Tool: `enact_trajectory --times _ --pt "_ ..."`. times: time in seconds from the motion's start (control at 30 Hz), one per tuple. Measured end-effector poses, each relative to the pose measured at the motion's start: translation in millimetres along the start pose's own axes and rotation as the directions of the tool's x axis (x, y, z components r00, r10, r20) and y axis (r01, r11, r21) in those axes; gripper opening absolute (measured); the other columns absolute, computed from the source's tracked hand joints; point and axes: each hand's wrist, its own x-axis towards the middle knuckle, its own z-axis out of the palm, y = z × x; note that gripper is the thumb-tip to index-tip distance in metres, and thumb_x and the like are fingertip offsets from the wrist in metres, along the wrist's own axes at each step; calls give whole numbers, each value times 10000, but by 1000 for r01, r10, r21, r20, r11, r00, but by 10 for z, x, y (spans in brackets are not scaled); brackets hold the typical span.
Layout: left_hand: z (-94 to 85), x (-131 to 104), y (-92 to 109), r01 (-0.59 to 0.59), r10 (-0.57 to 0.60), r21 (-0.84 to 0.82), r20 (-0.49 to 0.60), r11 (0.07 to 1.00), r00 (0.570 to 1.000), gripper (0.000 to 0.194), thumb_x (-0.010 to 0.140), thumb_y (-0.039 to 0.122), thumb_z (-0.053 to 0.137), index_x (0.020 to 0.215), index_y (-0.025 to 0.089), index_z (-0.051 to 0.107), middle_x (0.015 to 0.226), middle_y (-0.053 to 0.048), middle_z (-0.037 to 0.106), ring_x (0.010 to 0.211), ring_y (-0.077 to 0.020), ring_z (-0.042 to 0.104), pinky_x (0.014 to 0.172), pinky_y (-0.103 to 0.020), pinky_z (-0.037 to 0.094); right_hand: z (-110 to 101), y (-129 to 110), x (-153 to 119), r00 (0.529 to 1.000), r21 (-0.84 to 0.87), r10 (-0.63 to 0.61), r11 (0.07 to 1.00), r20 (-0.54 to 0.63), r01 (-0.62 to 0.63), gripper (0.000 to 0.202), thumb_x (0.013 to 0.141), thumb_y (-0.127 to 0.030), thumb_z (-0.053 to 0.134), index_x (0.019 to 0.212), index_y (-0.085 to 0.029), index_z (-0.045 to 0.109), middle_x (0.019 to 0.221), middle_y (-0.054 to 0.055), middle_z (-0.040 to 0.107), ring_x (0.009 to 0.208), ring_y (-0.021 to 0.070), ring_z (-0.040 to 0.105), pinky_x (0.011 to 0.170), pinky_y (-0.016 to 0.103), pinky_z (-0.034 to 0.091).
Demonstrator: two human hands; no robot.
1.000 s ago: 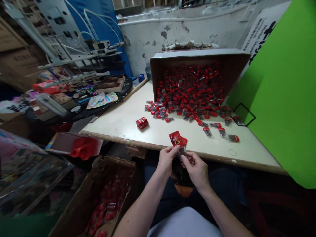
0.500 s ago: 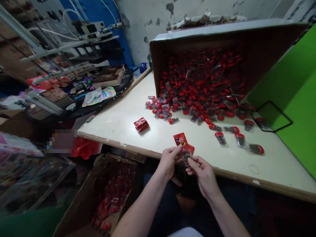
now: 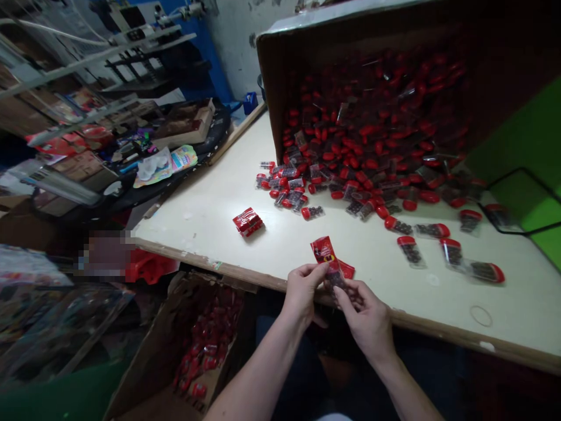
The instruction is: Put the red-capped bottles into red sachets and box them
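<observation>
Near the table's front edge, my left hand (image 3: 304, 286) pinches the left side of a small clear packet with dark pieces (image 3: 335, 279). Its other side is gripped between the thumb and fingers of my right hand (image 3: 366, 313). A red printed card (image 3: 323, 250) rises just behind the packet; whether it is joined to it I cannot tell. Another red piece (image 3: 346, 269) lies on the table behind my right fingers. To the left rests a small stack of red packets (image 3: 248, 222).
A tipped cardboard box (image 3: 272, 99) spills red-topped packets (image 3: 350, 146) over the white table (image 3: 197, 234). Below the left edge stands an open carton (image 3: 144, 356) of red packets. A rubber band (image 3: 481, 316) lies at right; a machine (image 3: 144, 76) is back left.
The view has shifted closer to the table, and the box looks larger. Both hands still hold the packet, with my right hand slightly further right and lower.
</observation>
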Motion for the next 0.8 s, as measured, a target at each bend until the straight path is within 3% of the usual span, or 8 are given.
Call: enact_trajectory --times 0.1,0.27,0.37,0.47,0.57,0.63,0.8 --pt "-24 26 -6 4 -4 -20 1 1000 1000 328 559 395 791 671 110 674 659 -56 654 574 -109 538 584 -232 398 59 8 11 993 126 100 986 55 -107 287 783 -429 632 957 -203 607 785 58 696 624 196 673 595 300 565" --pt "-42 50 -10 -20 19 -9 -79 1000 997 323 559 399 792 626 122 639 543 3 591 479 -67 460 507 -210 337 139 18 18 994 107 108 988 28 -110 282 781 -424 641 949 -199 606 805 59 689 640 186 672 619 297 568" --pt "-70 63 25 -22 21 -6 -92 1000 996 331 554 399 795 589 129 608 500 28 543 445 -51 411 487 -207 313 137 20 52 986 170 147 973 74 -157 291 768 -429 654 932 -192 612 758 40 676 598 164 653 569 271 556" --pt "-111 58 107 39 -37 -33 33 999 999 324 578 408 782 629 125 634 559 0 585 486 -71 470 540 -222 368 100 15 97 967 269 183 936 175 -226 287 775 -424 651 914 -175 620 671 15 640 542 129 610 498 227 518" --pt "-141 39 180 119 -106 -51 211 992 972 333 641 410 742 763 104 691 729 -75 665 622 -122 571 650 -256 423 70 -2 116 956 300 184 921 228 -249 286 791 -419 637 911 -160 626 617 6 614 515 114 580 474 211 493" --pt "-154 31 180 113 -102 -35 230 993 968 339 663 409 727 794 97 705 755 -90 675 660 -138 587 674 -262 427 69 -19 105 960 255 178 939 218 -232 294 786 -427 638 908 -160 626 638 17 630 527 127 594 491 228 505" --pt "-160 42 35 63 -60 -21 97 998 993 309 629 396 753 734 109 704 719 -76 676 620 -126 571 621 -246 412 94 -55 15 999 -82 16 997 37 -12 244 782 -410 631 926 -213 626 763 45 686 604 181 645 601 300 542"
